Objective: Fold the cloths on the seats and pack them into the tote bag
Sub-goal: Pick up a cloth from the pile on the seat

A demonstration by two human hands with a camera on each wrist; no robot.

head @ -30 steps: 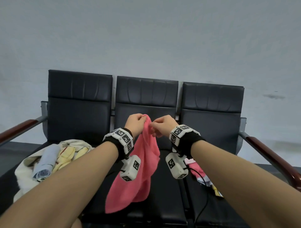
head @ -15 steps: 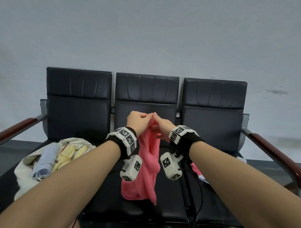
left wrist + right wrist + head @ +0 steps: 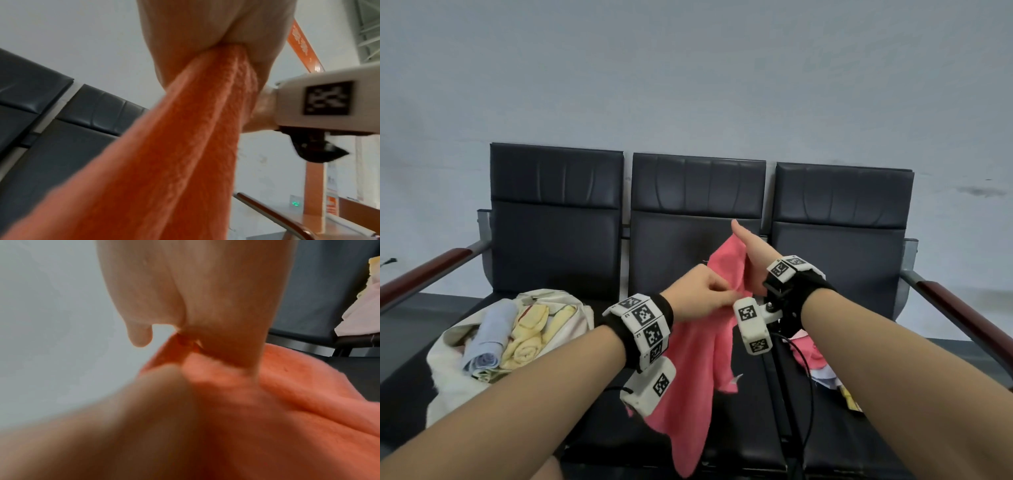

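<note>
Pink cloth (image 3: 705, 346) between left hand (image 3: 702, 294) and right hand (image 3: 751, 260).

Colours I log from the head view
Pink cloth (image 3: 702, 353); black seats (image 3: 835, 428); cream tote bag (image 3: 448, 383); pale-blue (image 3: 489, 334) and yellow rolls (image 3: 530, 337) inside.

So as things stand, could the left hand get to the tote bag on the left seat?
Probably yes for reach, but not freely: the tote bag lies open on the seat to the left of the left hand, nothing between them. That hand pinches the pink cloth, as does the right hand.
</note>
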